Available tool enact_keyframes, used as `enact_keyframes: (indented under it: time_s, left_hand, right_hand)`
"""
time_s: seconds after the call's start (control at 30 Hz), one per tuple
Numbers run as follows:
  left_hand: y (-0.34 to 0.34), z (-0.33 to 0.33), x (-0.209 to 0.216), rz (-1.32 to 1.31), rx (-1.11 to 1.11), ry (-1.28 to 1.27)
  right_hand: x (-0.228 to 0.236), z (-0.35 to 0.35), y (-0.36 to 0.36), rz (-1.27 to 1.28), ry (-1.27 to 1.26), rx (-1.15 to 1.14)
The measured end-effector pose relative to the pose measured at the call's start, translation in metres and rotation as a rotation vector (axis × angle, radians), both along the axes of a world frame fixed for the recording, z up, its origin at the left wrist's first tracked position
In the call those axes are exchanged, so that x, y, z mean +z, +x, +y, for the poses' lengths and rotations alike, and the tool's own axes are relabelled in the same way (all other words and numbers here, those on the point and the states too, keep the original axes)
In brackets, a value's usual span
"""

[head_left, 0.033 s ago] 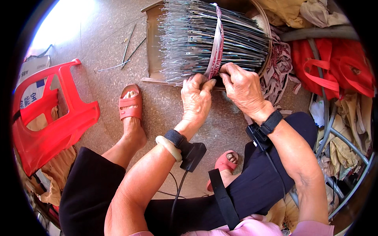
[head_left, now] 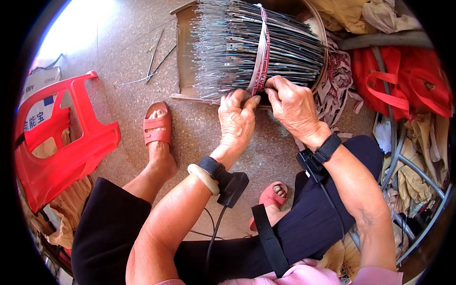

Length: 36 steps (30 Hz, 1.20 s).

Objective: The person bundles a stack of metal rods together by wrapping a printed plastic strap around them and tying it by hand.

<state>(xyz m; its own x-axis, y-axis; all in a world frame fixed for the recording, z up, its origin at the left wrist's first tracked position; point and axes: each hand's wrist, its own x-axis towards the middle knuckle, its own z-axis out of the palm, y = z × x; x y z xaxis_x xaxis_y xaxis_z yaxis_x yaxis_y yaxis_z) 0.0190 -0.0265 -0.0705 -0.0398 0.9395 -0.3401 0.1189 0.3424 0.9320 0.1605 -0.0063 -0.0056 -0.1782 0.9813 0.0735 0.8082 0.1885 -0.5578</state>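
A thick bundle of thin dark metal strips with fine wire-like ends (head_left: 280,45) lies in a shallow wooden-edged holder (head_left: 186,61). Across its middle runs a red-and-white patterned cloth strip (head_left: 261,52), wrapped around it. At the near side of the bundle, the thumb and fingers of my left hand (head_left: 236,116) pinch the lower part of this strip. My right hand (head_left: 295,109) is closed in a pinch just to the right, at the same strip. The ends of the strip are mostly hidden by my fingers.
A red plastic stool (head_left: 85,128) lies tipped at the left. Several loose thin strips (head_left: 153,59) are on the floor. More patterned cloth strips (head_left: 337,85) are heaped right of the bundle, beside a red bag (head_left: 403,80) and a metal tube frame (head_left: 418,173).
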Motion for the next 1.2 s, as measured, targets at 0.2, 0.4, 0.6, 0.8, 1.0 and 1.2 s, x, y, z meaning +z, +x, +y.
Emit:
enact_keyframes:
  time_s: [0.2, 0.4, 0.6, 0.8, 1.0, 1.2]
  left_hand:
    - [-0.002, -0.001, -0.004, -0.002, -0.01, 0.052]
    - [0.0, 0.001, 0.004, -0.069, 0.027, -0.038]
    - [-0.002, 0.0, 0.002, -0.063, 0.035, -0.034]
    - [-0.001, 0.002, 0.007, -0.089, 0.03, -0.054]
    - [-0.001, 0.002, 0.007, -0.083, 0.027, -0.032]
    - [-0.002, 0.001, 0.007, -0.089, 0.038, -0.051]
  right_hand:
    - [0.0, -0.001, -0.002, -0.022, -0.021, -0.012]
    - [-0.002, -0.002, 0.004, 0.059, -0.04, -0.02]
    - [0.005, -0.009, -0.001, 0.132, -0.16, -0.091]
    - [0.0, -0.011, -0.004, 0.111, -0.067, -0.127]
    - [0.005, -0.012, -0.003, 0.128, -0.155, -0.145]
    - [0.003, -0.014, -0.006, 0.143, -0.102, -0.144]
